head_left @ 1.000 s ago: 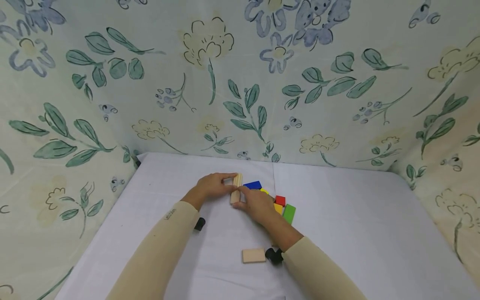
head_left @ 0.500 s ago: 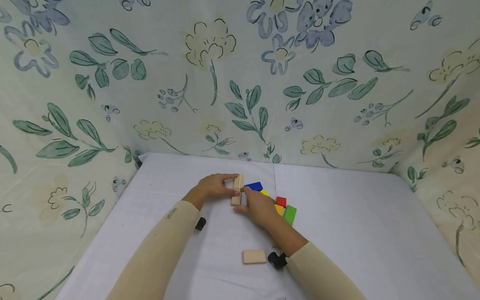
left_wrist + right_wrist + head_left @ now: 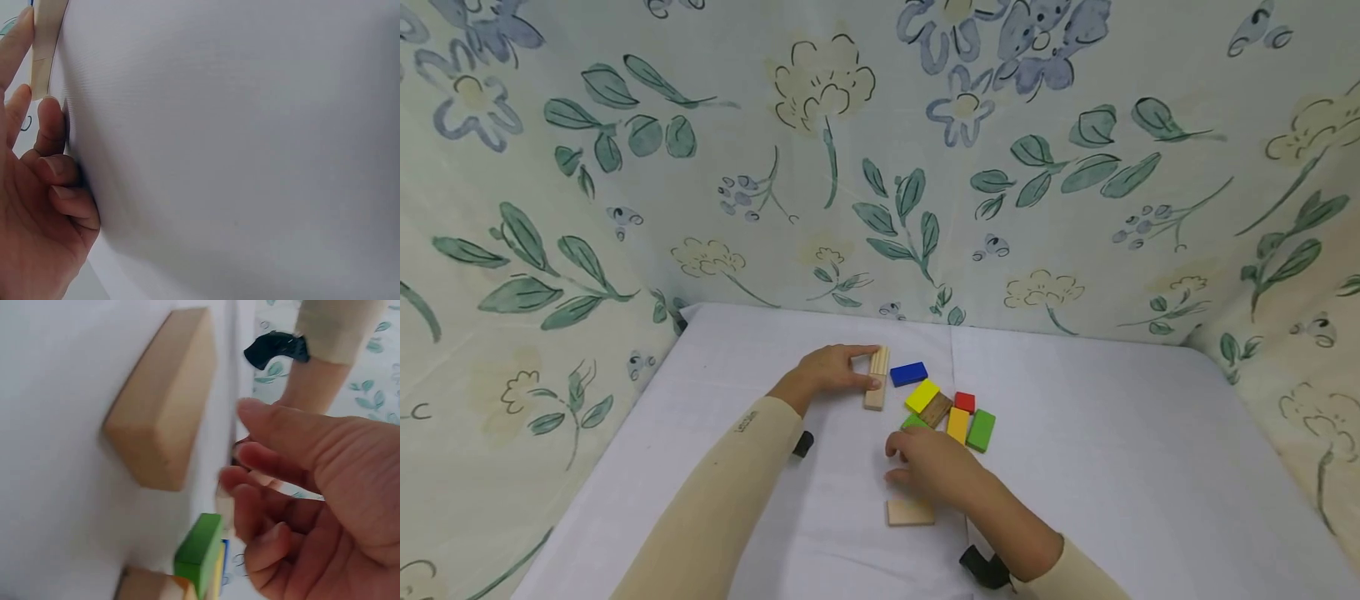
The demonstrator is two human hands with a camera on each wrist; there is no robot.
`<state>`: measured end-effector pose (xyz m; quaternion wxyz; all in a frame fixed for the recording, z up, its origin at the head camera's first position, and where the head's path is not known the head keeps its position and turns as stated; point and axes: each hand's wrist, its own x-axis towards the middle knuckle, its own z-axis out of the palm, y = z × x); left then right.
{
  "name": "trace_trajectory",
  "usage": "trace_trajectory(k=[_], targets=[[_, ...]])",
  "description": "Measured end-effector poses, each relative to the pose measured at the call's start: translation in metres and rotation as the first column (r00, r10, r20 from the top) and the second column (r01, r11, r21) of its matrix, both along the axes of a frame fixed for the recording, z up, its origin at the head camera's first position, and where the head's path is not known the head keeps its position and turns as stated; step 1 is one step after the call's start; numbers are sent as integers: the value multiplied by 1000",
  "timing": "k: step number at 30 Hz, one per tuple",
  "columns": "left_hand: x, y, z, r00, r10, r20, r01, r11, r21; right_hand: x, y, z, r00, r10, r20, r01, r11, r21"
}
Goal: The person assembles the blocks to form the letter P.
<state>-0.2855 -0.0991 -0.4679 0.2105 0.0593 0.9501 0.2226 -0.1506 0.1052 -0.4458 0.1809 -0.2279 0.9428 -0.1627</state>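
Plain wooden blocks lie end to end in a short line on the white cloth, the far part ridged in the head view. My left hand touches this line from the left, forefinger at the far end and thumb on the nearer block; its other fingers are curled in the left wrist view. My right hand hovers with loosely bent fingers and nothing in them. Just in front of it lies a single flat wooden block, seen large as a pale wooden block in the right wrist view.
Right of the line lie a blue block, a yellow block, a brown block, a red block, an orange-yellow block and green blocks, one a green block. Floral cloth hangs behind the table.
My right hand has left the wooden line and moved back toward the person, over beside the single wooden block, uncovering the coloured blocks. My left hand has stayed at the line.
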Motion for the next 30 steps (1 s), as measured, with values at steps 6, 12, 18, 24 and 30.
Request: trace_trajectory(k=[6, 12, 18, 24, 30], targets=[[-3, 2, 2, 1000, -13, 0, 13, 1000, -11, 24, 9, 14, 988, 33, 149, -43, 997, 62], [-7, 3, 1, 1000, -17, -12, 16, 999, -35, 36, 13, 10, 987, 62, 145, -75, 994, 84], [-7, 4, 0, 1000, -8, -14, 7, 1000, -27, 37, 6, -2, 991, -4, 133, 1, 1000, 24], [-8, 3, 0, 999, 31, 7, -31, 999, -25, 36, -6, -11, 988, -16, 152, 25, 998, -59], [-10, 5, 1, 999, 40, 26, -40, 999, 2, 34, -9, -9, 981, 17, 192, -15, 1000, -13]])
